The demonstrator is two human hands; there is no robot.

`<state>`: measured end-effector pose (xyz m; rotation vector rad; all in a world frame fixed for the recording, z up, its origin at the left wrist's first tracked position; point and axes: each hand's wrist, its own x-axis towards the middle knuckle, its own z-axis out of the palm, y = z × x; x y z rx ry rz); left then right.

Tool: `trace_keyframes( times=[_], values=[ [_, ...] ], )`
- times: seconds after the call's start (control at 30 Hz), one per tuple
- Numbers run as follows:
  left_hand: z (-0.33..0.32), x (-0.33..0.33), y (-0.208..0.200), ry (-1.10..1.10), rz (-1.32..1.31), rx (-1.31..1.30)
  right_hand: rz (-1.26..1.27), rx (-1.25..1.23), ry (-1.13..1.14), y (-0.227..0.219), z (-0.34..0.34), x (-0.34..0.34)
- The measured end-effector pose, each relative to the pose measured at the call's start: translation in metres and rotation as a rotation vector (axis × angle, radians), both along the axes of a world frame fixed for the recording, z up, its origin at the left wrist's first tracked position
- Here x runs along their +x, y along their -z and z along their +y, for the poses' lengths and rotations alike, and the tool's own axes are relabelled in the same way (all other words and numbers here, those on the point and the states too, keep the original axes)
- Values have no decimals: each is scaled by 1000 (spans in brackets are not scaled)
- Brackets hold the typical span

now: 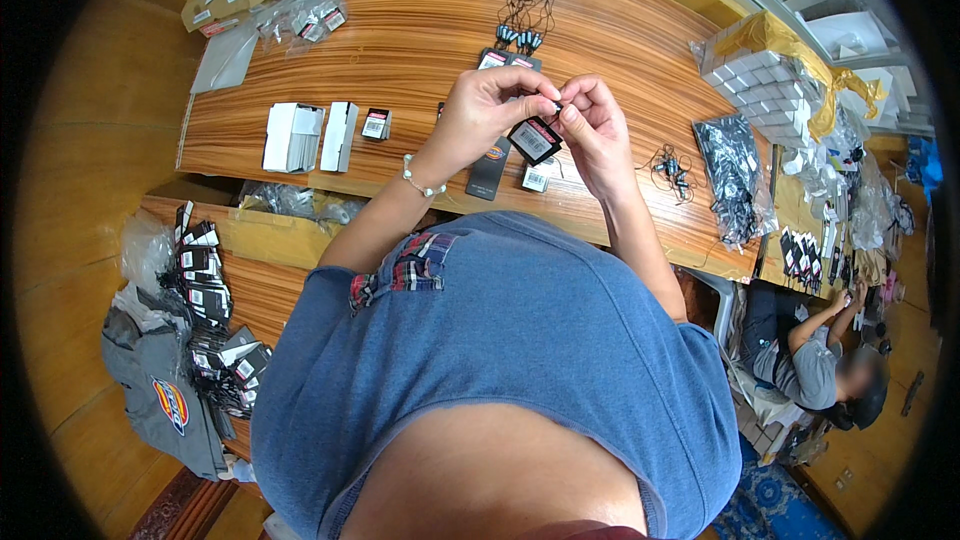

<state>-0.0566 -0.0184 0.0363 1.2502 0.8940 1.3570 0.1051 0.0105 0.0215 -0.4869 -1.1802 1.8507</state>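
Observation:
My left hand (490, 112) and my right hand (598, 138) meet over the table, thumbs and forefingers pinched on a short dark cord. From it hangs a black hang tag (536, 141) with a white barcode label, tilted just below my fingertips. Under my hands, a long dark tag (487, 175) lies flat, and beside it is a small stack of labelled tags (536, 178). Beyond my fingers sit more tags (493, 59), with black cords (522, 32) fanned out above them. My left wrist partly covers what lies beneath it.
White card stacks (293, 138) and a small tag pile (376, 124) stand at left. Loose cords (672, 176), a bag of black cords (735, 175) and a taped carton (762, 75) are at right. Finished-looking tag bundles (205, 280) lie lower left; a co-worker (815, 370) sits lower right.

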Motion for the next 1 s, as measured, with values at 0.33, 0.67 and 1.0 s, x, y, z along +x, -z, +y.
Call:
trace_keyframes(
  times=[0.33,0.67,1.0],
  values=[
    [2,-7,0,-69,57,44,-168,-17,18,-3,1,3],
    [2,-17,-10,153,70,-75,-253,61,-153,-10,6,13],
    [3,-18,-14,251,189,-113,-332,83,-81,-4,-8,14]
  ],
)
